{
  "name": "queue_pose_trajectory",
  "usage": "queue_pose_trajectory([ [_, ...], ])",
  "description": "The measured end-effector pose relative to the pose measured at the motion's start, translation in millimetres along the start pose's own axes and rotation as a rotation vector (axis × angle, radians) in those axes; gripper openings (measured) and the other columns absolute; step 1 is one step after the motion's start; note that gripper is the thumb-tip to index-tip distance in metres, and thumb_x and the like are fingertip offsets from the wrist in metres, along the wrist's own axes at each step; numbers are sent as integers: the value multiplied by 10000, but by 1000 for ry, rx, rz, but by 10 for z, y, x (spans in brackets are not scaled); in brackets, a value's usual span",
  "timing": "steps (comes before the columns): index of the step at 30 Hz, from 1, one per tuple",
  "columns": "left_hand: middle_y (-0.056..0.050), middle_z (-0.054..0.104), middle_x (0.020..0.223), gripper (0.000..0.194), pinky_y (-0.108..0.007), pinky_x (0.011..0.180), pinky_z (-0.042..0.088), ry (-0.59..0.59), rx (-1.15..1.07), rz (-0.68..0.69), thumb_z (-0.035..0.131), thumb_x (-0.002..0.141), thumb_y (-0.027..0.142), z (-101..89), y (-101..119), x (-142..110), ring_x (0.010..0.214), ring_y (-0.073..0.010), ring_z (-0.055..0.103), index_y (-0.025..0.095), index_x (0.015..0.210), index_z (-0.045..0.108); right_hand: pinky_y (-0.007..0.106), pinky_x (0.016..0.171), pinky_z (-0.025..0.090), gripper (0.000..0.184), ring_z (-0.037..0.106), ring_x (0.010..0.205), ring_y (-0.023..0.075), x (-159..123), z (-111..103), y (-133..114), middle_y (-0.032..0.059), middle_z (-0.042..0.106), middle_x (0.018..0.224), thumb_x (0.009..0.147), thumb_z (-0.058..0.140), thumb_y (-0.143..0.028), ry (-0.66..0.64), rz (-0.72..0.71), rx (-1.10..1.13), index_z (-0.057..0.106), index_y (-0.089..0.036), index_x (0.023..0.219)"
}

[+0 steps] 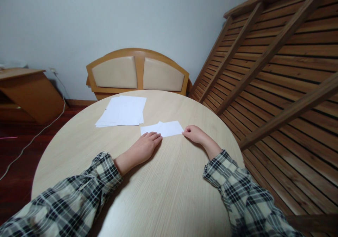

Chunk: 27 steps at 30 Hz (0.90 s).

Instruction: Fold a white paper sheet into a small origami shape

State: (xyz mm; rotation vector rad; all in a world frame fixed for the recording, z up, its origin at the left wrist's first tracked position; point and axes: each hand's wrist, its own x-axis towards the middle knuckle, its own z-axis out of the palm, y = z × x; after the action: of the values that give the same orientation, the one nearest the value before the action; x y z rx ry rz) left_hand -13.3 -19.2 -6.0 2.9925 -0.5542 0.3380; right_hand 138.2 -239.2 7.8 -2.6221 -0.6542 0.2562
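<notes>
A white sheet of paper, apparently folded, lies near the middle of the round wooden table. My left hand rests flat on its near left edge with the fingers stretched out. At the paper's right corner, my right hand is closed in a pinch on it. Beyond my left hand, a loose stack of white paper lies toward the far left of the table, its sheets slightly out of line.
Past the table's far edge stands a wooden headboard with cream panels. A slatted wooden frame leans close along the right side. To the left are a wooden desk and a white cable running across the dark red floor.
</notes>
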Motion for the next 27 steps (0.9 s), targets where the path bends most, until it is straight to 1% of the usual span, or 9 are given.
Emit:
queue_pose_trajectory([
  [7, -114, 551, 1357, 380, -407, 1036, 372, 1, 0, 5, 343, 970, 168, 14, -15, 1, 1240, -240, 488, 139, 1303, 523, 244, 513, 281, 173, 471, 566, 118, 0, -3, -4, 9, 565, 602, 764, 577, -210, 13, 32, 16, 596, -149, 604],
  [10, -106, 550, 1358, 381, -406, 1033, 376, 0, 5, 8, 347, 968, 168, 28, -26, 3, 1240, -244, 484, 143, 1305, 524, 244, 515, 283, 166, 472, 558, 119, 12, -13, 41, 6, 555, 581, 741, 577, -178, 39, 64, 21, 578, -153, 577],
  [15, -103, 546, 1363, 383, -410, 1036, 376, -4, 7, 0, 343, 970, 169, 45, -35, 3, 1237, -247, 481, 142, 1308, 521, 250, 543, 301, 168, 470, 577, 132, 41, -54, 213, 22, 557, 603, 731, 567, -156, 161, 134, 19, 542, -160, 564],
  [18, -103, 550, 1359, 386, -416, 1031, 382, -1, 4, 4, 347, 965, 158, 52, -35, 6, 1231, -252, 483, 138, 1308, 522, 245, 566, 316, 177, 487, 607, 137, 31, -61, 238, 16, 559, 617, 759, 556, -191, 219, 133, 36, 537, -167, 585],
  [20, -104, 553, 1354, 387, -422, 1023, 389, 2, 5, 12, 344, 964, 155, 52, -32, 9, 1227, -255, 485, 138, 1307, 523, 239, 585, 326, 186, 499, 635, 136, 8, -31, 157, 8, 569, 646, 791, 539, -222, 251, 85, 61, 538, -174, 612],
  [23, -108, 562, 1343, 383, -428, 1014, 395, 20, 4, 20, 333, 969, 166, 44, -24, 12, 1223, -252, 490, 143, 1297, 530, 244, 616, 336, 221, 499, 670, 141, -48, 80, -86, 17, 569, 687, 812, 563, -265, 308, -152, 118, 533, -174, 612],
  [25, -110, 567, 1337, 382, -427, 1014, 393, 31, -2, 26, 331, 972, 171, 41, -20, 13, 1222, -246, 494, 143, 1296, 530, 247, 647, 342, 230, 492, 689, 140, -88, 181, -267, 17, 563, 701, 821, 582, -283, 294, -291, 109, 540, -175, 622],
  [27, -112, 569, 1335, 381, -425, 1016, 390, 37, -10, 33, 336, 971, 171, 45, -21, 13, 1222, -242, 498, 141, 1300, 526, 255, 689, 342, 235, 488, 716, 143, -121, 280, -407, 11, 561, 701, 818, 605, -292, 254, -360, 62, 540, -178, 623],
])
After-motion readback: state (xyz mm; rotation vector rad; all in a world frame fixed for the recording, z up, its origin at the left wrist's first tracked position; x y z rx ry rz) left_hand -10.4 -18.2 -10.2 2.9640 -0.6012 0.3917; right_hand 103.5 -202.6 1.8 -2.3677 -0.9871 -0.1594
